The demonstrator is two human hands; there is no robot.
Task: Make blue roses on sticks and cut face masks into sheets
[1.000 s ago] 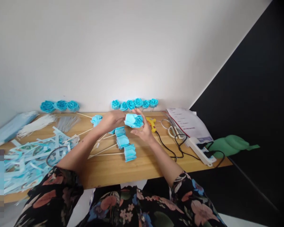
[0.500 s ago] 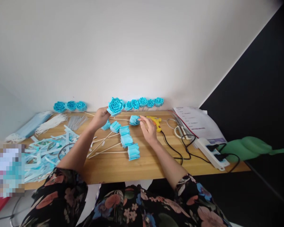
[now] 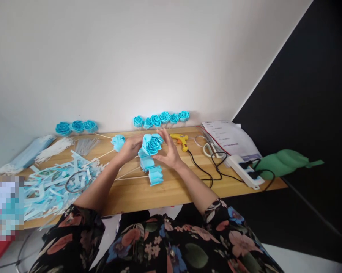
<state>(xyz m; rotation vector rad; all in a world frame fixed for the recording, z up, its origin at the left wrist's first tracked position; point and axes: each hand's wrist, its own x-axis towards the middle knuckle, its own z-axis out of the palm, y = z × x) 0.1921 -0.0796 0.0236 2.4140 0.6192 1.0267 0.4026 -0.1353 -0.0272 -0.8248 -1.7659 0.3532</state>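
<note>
Rose (image 3: 152, 144) of blue paper, held up above the wooden tabletop (image 3: 173, 193), ruffled open face toward the camera. Clock directions from that rose as centre. At 9 o'clock, left hand (image 3: 130, 148), fingers closed in on the rose's edge, tips hidden behind petals; impossible to tell whether on petals or stem. At 3 o'clock, right hand (image 3: 171, 151), fingers and thumb spread wide, fingertips near 1 o'clock, thumb near 5, cupped around the petals without closing; no telling whether touching.

Just below, at 6 o'clock, more blue flower heads (image 3: 155, 175) lying on the tabletop, partly covered by the rose, pale sticks running off toward 9. Beyond the left hand at 9 o'clock, another flower head (image 3: 118, 143). Along the wall (image 3: 131, 57), row of six roses (image 3: 165, 116) around 12 o'clock and trio of roses (image 3: 78, 126) toward 10.

At 3 o'clock, just beside the right hand, yellow glue gun (image 3: 183, 141); farther out, white-handled scissors (image 3: 208, 150), printed papers (image 3: 224, 137) and green object (image 3: 281, 163). Between 3 and 4, white power strip (image 3: 243, 172) with black plugs. Between 8 and 9, heap of blue strips (image 3: 54, 185); farther toward 9, grey bundle (image 3: 85, 146), white bundle (image 3: 55, 148) and pale blue stack (image 3: 28, 153).
</note>
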